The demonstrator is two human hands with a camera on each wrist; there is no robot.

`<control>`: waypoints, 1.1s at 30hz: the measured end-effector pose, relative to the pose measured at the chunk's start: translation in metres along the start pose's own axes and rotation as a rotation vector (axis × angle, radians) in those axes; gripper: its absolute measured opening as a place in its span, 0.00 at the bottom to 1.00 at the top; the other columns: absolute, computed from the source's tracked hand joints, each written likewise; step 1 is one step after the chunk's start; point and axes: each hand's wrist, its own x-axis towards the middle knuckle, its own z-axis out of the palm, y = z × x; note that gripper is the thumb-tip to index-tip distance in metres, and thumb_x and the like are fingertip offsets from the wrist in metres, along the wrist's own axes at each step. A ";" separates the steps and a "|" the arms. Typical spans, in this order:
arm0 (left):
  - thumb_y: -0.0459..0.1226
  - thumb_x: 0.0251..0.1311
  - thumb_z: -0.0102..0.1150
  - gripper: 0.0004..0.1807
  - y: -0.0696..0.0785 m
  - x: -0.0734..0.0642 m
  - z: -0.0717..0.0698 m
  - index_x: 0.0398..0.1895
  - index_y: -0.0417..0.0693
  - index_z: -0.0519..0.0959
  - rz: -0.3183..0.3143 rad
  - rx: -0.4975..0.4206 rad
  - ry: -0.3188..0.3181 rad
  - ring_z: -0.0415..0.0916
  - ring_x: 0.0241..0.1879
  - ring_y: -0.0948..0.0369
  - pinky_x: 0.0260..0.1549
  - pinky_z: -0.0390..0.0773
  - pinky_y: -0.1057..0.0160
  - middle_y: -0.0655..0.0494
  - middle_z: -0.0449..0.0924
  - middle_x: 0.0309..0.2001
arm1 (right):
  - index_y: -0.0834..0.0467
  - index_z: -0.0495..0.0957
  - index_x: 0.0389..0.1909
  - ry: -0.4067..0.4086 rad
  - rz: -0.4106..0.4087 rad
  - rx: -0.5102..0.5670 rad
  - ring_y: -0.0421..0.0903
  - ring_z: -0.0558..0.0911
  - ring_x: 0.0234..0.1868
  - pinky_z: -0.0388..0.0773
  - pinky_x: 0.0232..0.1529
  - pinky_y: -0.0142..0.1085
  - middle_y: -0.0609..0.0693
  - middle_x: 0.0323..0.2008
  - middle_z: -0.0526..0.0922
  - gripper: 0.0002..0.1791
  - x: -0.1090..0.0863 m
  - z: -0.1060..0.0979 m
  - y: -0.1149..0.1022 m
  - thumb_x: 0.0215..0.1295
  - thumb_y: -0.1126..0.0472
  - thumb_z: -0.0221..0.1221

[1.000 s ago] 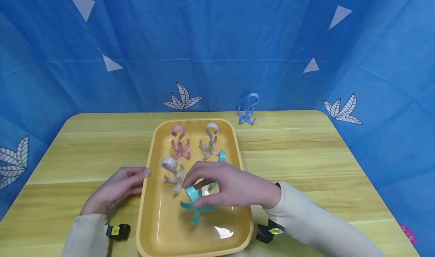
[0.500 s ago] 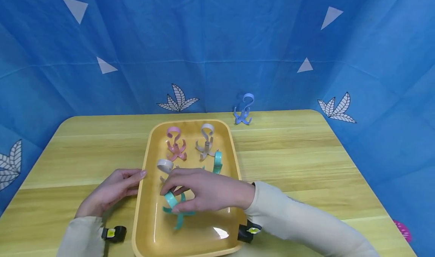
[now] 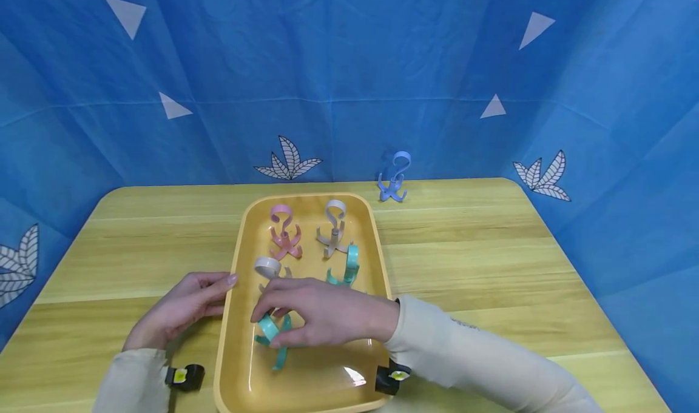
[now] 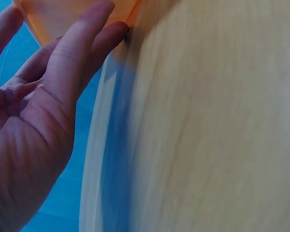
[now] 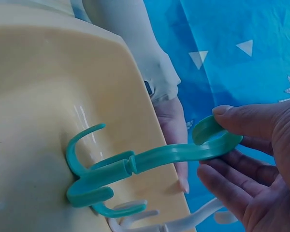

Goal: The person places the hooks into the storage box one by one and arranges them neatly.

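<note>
My right hand (image 3: 314, 310) pinches the curled top of a teal four-pronged hanging hook (image 5: 169, 153) between thumb and fingers. The hook's prongs point down, low over the tray floor at the left side. My left hand (image 3: 182, 307) lies at the left side of the yellow tray (image 3: 221, 364), thumb tip at the rim. In the left wrist view its fingers extend straight against the tray's outer wall. A white hook (image 3: 267, 266) stands just behind my right hand, partly hidden by it. Behind that hand to the right stands another teal hook (image 3: 352, 264).
At the tray's far end stand a pink hook (image 3: 285, 243) and a greyish-white hook (image 3: 334, 240). A blue hook (image 3: 393, 188) stands on the wooden table (image 3: 464, 249) near its back edge. Blue cloth (image 3: 349, 67) hangs behind the table.
My right hand has carried the teal hook left and slightly toward me inside the tray, uncovering more of the other teal hook. My left hand stays at the tray's rim.
</note>
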 end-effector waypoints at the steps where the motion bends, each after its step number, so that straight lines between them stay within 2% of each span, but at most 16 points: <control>1: 0.41 0.75 0.49 0.29 0.000 0.000 0.000 0.64 0.20 0.64 0.001 -0.001 -0.004 0.79 0.50 0.54 0.50 0.80 0.51 0.41 0.76 0.55 | 0.56 0.76 0.54 0.002 0.002 -0.011 0.30 0.76 0.48 0.71 0.52 0.18 0.43 0.51 0.74 0.18 0.001 0.000 0.000 0.65 0.60 0.66; 6: 0.41 0.76 0.48 0.29 0.001 0.000 -0.001 0.64 0.20 0.64 0.005 -0.003 -0.009 0.79 0.50 0.55 0.50 0.80 0.52 0.41 0.76 0.55 | 0.54 0.76 0.55 0.014 0.022 -0.065 0.33 0.74 0.54 0.68 0.55 0.20 0.42 0.53 0.74 0.18 0.001 0.000 0.001 0.66 0.56 0.65; 11: 0.41 0.76 0.48 0.29 0.001 0.000 -0.001 0.63 0.19 0.64 0.004 0.003 -0.006 0.79 0.50 0.55 0.51 0.80 0.52 0.41 0.76 0.55 | 0.53 0.76 0.55 0.058 -0.005 -0.121 0.35 0.65 0.64 0.62 0.64 0.24 0.43 0.57 0.73 0.19 -0.001 0.000 0.003 0.66 0.53 0.65; 18: 0.41 0.75 0.49 0.28 0.000 0.000 -0.001 0.62 0.20 0.67 0.002 0.000 -0.003 0.79 0.51 0.54 0.51 0.79 0.52 0.42 0.76 0.54 | 0.55 0.75 0.55 0.109 -0.051 -0.094 0.38 0.63 0.68 0.58 0.68 0.28 0.45 0.57 0.73 0.20 -0.005 -0.005 0.003 0.66 0.54 0.65; 24: 0.40 0.75 0.49 0.26 0.000 0.001 -0.001 0.60 0.20 0.68 0.009 -0.009 -0.009 0.79 0.50 0.54 0.51 0.79 0.53 0.42 0.77 0.53 | 0.56 0.77 0.55 0.192 -0.074 -0.068 0.36 0.68 0.62 0.64 0.64 0.27 0.45 0.54 0.75 0.19 -0.014 -0.011 0.000 0.65 0.57 0.66; 28: 0.39 0.75 0.49 0.26 -0.001 0.001 0.000 0.60 0.20 0.68 0.020 -0.023 -0.010 0.79 0.50 0.54 0.51 0.79 0.53 0.43 0.77 0.53 | 0.54 0.77 0.54 0.224 -0.049 -0.068 0.33 0.71 0.58 0.68 0.60 0.26 0.43 0.54 0.76 0.17 -0.021 -0.016 -0.004 0.66 0.58 0.65; 33: 0.38 0.75 0.49 0.26 0.000 0.001 0.001 0.60 0.18 0.67 0.027 -0.036 -0.006 0.80 0.50 0.54 0.51 0.80 0.53 0.43 0.78 0.53 | 0.54 0.77 0.54 0.261 -0.035 -0.057 0.34 0.71 0.58 0.67 0.63 0.30 0.41 0.53 0.76 0.15 -0.030 -0.026 -0.007 0.68 0.59 0.63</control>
